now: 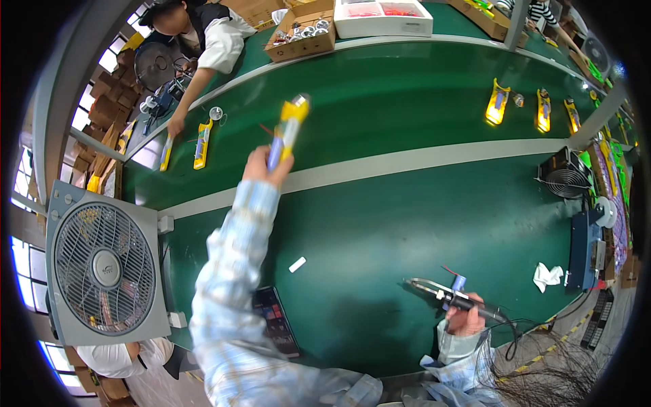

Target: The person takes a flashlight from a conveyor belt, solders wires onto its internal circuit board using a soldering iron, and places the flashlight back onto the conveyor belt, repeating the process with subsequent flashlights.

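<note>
Gripping yellow device (291,125), left fingers (284,166) curled

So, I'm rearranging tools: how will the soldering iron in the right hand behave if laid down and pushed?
The soldering iron looks stiff, given its metal front; its slim handle may roll, though the trailing black cable could drag.

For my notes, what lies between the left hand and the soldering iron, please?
In the head view, a pale rail and bare bench separate left hand from soldering iron.
</note>
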Motion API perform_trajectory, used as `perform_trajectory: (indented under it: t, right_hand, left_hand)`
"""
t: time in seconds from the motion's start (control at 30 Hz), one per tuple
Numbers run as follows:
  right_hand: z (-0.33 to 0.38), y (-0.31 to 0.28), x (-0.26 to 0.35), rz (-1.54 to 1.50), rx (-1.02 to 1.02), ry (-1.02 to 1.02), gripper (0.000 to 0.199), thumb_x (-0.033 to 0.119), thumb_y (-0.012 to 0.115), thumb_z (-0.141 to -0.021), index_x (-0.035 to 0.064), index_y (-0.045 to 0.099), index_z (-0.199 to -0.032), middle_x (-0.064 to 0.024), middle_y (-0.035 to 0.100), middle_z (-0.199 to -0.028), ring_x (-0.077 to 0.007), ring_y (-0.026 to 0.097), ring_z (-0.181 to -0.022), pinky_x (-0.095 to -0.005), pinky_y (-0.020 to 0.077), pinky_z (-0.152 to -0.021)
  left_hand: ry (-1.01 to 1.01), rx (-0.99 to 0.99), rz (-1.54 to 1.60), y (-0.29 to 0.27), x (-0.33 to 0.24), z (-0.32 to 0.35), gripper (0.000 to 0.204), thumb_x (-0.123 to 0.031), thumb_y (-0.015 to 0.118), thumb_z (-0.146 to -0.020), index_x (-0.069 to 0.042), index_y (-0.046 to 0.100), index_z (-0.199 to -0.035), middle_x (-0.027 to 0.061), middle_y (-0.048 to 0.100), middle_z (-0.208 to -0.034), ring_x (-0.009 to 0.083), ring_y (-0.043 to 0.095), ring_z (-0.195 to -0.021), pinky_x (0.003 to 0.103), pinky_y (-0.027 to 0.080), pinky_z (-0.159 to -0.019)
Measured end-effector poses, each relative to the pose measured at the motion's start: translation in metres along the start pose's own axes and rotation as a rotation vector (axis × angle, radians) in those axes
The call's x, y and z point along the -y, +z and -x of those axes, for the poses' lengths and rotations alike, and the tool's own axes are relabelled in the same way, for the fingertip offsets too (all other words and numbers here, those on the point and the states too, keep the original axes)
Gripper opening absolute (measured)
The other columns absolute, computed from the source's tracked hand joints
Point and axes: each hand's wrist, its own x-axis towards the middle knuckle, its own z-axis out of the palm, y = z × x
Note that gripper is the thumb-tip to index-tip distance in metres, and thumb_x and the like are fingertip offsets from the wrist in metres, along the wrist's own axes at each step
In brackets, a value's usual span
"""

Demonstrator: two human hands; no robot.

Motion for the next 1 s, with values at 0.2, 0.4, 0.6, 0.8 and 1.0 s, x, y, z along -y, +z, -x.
perform_trajectory:
  t: [0.2, 0.4, 0.6, 0.8, 1.0]
  right_hand:
    - [-0.023, -0.011, 0.046, -0.143, -0.145, 0.118, 0.038, 0.027, 0.040, -0.074, -0.0032, 0.037, -0.095, -0.0130, 0.047, -0.069, -0.0185, 0.046, -0.052, -0.0256, 0.0388, -0.042]
    - [-0.031, -0.003, 0.072, 0.034, -0.047, 0.270, 0.031, 0.023, 0.035, -0.077, -0.0016, 0.038, -0.095, -0.0115, 0.047, -0.071, -0.0158, 0.046, -0.056, -0.0241, 0.0392, -0.048]
    - [-0.032, 0.008, 0.066, 0.258, 0.036, 0.128, 0.025, 0.010, 0.040, -0.074, -0.0013, 0.037, -0.095, -0.0078, 0.046, -0.073, -0.0110, 0.043, -0.059, -0.0208, 0.0369, -0.050]
    - [-0.040, 0.028, 0.059, 0.264, 0.096, 0.186, 0.024, 0.012, 0.039, -0.074, -0.0007, 0.036, -0.095, -0.0081, 0.044, -0.069, -0.0122, 0.042, -0.057, -0.0215, 0.0364, -0.050]
    - [-0.056, 0.032, 0.044, 0.324, 0.191, 0.186, 0.027, 0.015, 0.039, -0.073, -0.0006, 0.034, -0.095, -0.0088, 0.044, -0.067, -0.0131, 0.042, -0.056, -0.0221, 0.0366, -0.049]
  left_hand:
    - [0.377, 0.302, 0.005, -0.040, -0.098, 0.160, 0.035, -0.017, 0.060, -0.052, -0.001, 0.046, -0.080, 0.0119, 0.046, -0.067, 0.0264, 0.044, -0.058, 0.032, 0.036, -0.053]
    - [0.282, 0.213, -0.104, -0.007, -0.111, 0.244, 0.039, -0.023, 0.060, -0.053, -0.004, 0.047, -0.084, 0.0085, 0.044, -0.068, 0.0238, 0.042, -0.061, 0.031, 0.033, -0.057]
    - [0.184, 0.186, -0.079, 0.014, -0.108, 0.250, 0.044, -0.021, 0.060, -0.054, -0.005, 0.047, -0.092, 0.0068, 0.046, -0.084, 0.0216, 0.043, -0.076, 0.032, 0.031, -0.070]
    - [0.205, 0.148, 0.189, 0.021, -0.104, 0.234, 0.023, -0.014, 0.057, -0.059, -0.008, 0.054, -0.081, 0.0019, 0.051, -0.087, 0.0202, 0.043, -0.087, 0.036, 0.024, -0.080]
    - [0.212, 0.201, 0.360, 0.034, -0.102, 0.225, 0.009, -0.012, 0.057, -0.059, -0.011, 0.056, -0.068, -0.0019, 0.053, -0.076, 0.0176, 0.046, -0.080, 0.036, 0.024, -0.080]
